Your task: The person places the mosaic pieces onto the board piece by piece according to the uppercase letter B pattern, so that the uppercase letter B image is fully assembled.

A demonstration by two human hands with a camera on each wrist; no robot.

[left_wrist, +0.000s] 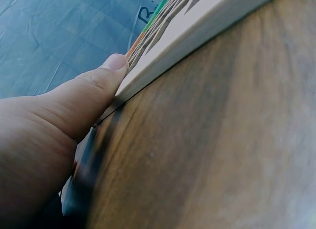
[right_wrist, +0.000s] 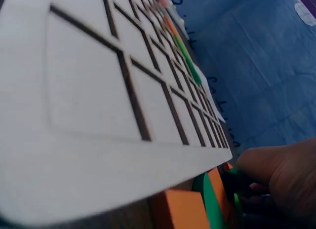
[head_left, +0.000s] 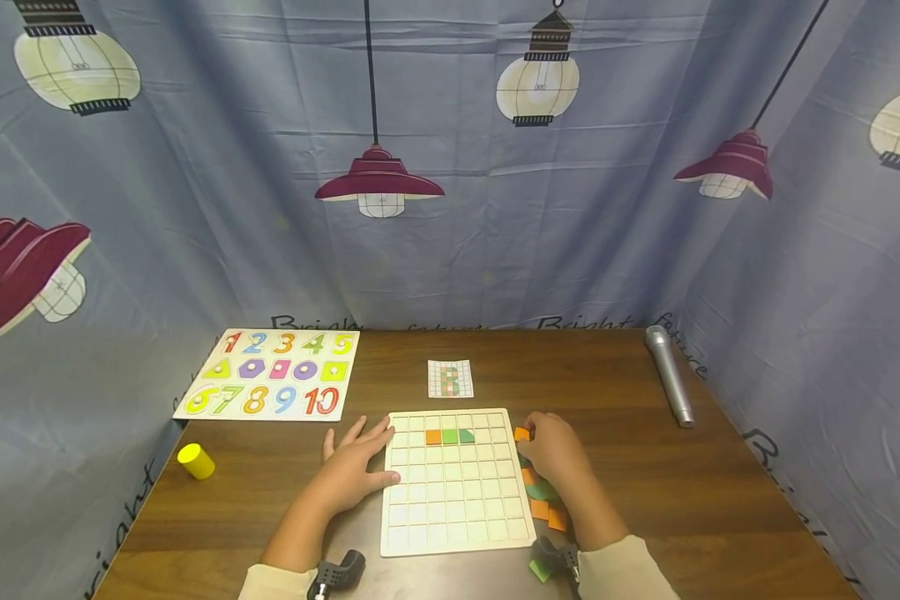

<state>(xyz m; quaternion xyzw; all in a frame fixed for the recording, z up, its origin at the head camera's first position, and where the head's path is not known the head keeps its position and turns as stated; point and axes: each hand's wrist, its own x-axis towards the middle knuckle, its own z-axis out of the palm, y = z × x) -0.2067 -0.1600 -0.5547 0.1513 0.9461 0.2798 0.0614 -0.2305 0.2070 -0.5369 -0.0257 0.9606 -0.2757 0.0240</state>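
A pale wooden grid board [head_left: 453,500] lies flat in the middle of the table. In one upper row sit an orange square [head_left: 432,437], a green square [head_left: 450,436] and a darker green piece with a rounded corner [head_left: 467,436]. My left hand [head_left: 352,471] spreads its fingers at the board's left edge, the thumb [left_wrist: 101,83] resting against the rim. Beyond the right edge, my right hand [head_left: 558,450] curls its fingers among loose pieces, pinching a dark green piece [right_wrist: 235,180] partly hidden by the fingers. An orange piece [head_left: 522,434] lies by its fingertips.
Several orange and green pieces [head_left: 538,509] lie along the board's right side; a light green one [head_left: 540,571] is near the right wrist. A small pattern card [head_left: 451,379] lies behind the board. Around stand a number board [head_left: 266,375], a yellow cylinder [head_left: 196,461] and a grey microphone [head_left: 669,375].
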